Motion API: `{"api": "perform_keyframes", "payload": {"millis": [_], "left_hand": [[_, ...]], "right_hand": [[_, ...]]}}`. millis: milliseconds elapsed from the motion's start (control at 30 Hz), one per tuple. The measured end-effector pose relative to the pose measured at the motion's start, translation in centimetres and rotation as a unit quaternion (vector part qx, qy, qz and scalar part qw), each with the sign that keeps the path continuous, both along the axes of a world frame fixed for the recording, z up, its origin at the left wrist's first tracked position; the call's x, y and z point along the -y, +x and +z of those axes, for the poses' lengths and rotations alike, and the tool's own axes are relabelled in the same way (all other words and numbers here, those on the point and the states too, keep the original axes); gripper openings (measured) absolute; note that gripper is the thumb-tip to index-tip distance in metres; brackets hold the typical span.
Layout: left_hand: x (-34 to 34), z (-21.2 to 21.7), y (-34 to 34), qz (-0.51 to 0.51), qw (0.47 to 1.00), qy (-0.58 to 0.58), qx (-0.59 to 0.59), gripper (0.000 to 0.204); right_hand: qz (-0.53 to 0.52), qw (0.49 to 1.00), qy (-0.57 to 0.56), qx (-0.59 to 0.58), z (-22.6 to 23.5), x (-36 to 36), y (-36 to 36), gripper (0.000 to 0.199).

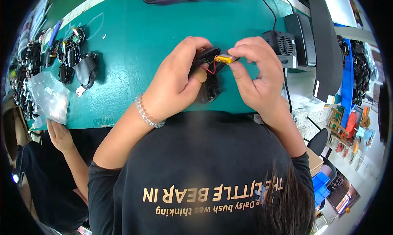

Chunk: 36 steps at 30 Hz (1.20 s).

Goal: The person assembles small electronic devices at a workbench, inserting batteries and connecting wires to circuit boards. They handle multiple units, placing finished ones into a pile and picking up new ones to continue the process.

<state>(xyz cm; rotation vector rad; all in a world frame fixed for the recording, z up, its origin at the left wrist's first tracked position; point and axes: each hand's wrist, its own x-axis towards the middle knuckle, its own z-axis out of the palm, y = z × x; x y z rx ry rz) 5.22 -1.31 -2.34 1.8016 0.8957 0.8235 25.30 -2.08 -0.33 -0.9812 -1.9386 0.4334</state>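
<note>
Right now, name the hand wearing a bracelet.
The left hand, gripping the black housing: a beaded bracelet circles its wrist. The right hand and the coworker's hand by the plastic bag have bare wrists.

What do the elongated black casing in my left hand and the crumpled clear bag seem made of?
The black casing looks like hard plastic, from its smooth, faint sheen, though coated metal is possible. The clear bag seems thin, glossy plastic film: creases catch light.

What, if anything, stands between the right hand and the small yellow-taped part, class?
Nothing visible: the right hand pinches the yellow-taped part at its right end. A red wire curves below the left end, clear of that grip.
</note>
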Motion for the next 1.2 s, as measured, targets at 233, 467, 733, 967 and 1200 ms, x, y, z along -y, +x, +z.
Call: {"api": "perform_keyframes", "payload": {"millis": [233, 467, 733, 967, 1200], "left_hand": [[-0.7, -0.5, -0.1, -0.022, 0.996, -0.009, 0.081, 0.041], [-0.5, -0.8, 0.5, -0.037, 0.999, 0.018, -0.002, 0.052], [-0.5, -1.0, 0.3, -0.024, 0.996, -0.037, 0.073, 0.055], [-2.2, 0.0, -0.5, 0.022, 0.997, 0.078, -0.018, 0.038], [-2.5, 1.7, -0.5, 0.084, 0.975, 0.196, -0.065, 0.019]], "right_hand": [[0.026, 0.995, 0.091, -0.037, -0.3, 0.0, -0.6, 0.023], [0.004, 1.000, 0.026, 0.017, -1.7, -0.5, -1.2, 0.016], [-0.025, 0.999, -0.030, -0.007, -0.3, -0.2, -0.6, 0.017], [-0.020, 0.998, -0.063, 0.020, 0.4, -0.8, -0.4, 0.015], [-0.015, 1.000, -0.017, 0.008, -0.2, -1.8, -1.6, 0.017]]}}
